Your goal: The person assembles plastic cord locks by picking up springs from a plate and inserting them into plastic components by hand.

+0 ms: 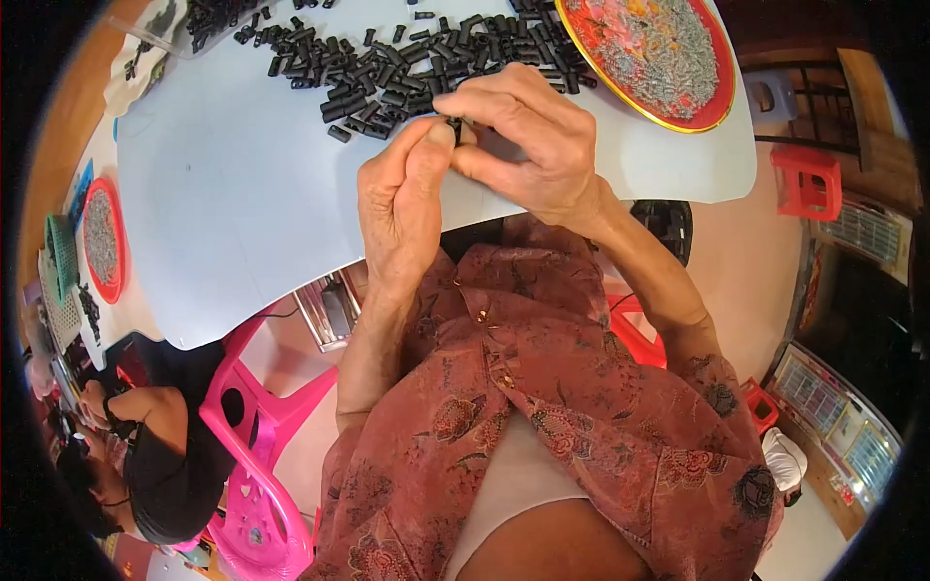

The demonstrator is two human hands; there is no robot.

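Both my hands meet above the near edge of the pale table (223,213). My left hand (405,189) is closed, its thumb and fingertip pinching a small black plastic piece (456,126). On the same piece, the thumb and fingers of my right hand (538,145) press from the other side. Most of the piece is hidden by the fingertips. Just beyond my hands lies a loose heap of short black cylindrical parts (387,77). To the right of the heap, a red round tray with a gold rim (725,107) holds many small silvery metal pieces, perhaps springs.
At the left, a red dish (121,242) of similar silvery pieces stands beside a green basket (64,257). A person in black (170,465) sits lower left near a pink plastic chair (254,484). A red stool (809,184) stands on the floor at the right.
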